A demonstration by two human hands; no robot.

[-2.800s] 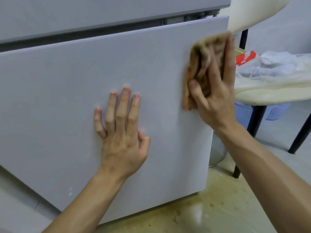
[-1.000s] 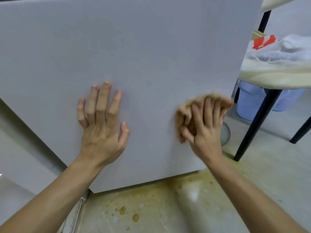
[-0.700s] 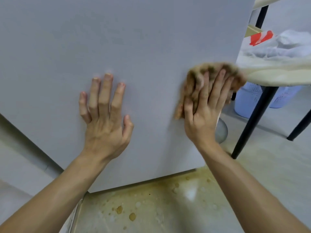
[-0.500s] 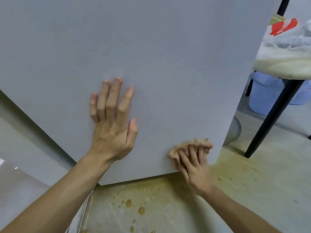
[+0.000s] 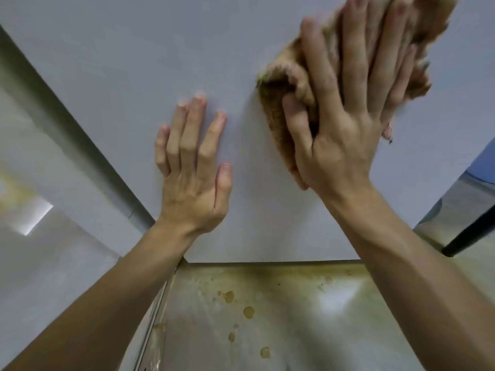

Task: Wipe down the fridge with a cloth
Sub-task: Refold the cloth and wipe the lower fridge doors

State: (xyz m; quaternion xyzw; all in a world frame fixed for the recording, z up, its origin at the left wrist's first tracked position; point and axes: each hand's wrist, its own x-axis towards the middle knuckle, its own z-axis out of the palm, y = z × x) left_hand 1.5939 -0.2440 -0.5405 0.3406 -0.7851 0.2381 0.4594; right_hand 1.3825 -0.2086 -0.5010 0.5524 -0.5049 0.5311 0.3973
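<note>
The fridge's pale grey lower door (image 5: 128,65) fills the upper part of the head view. My left hand (image 5: 192,170) lies flat on the door with its fingers straight and spread a little. To its right, higher up, my right hand (image 5: 340,124) presses a crumpled brown cloth (image 5: 276,116) against the door. Its fingers are stretched over the cloth and its thumb pinches a fold. The cloth's top runs out of the frame.
Below the door's bottom edge lies a glossy floor (image 5: 267,317) with yellow-brown stains and drops. At the right edge are a shiny metal bowl (image 5: 460,207), a black chair leg (image 5: 471,234) and a bit of blue basket (image 5: 486,159).
My right hand has swept the cloth up from the door's bottom right corner to high on the door. The view has tilted down and closer. My left hand stays flat in place.
</note>
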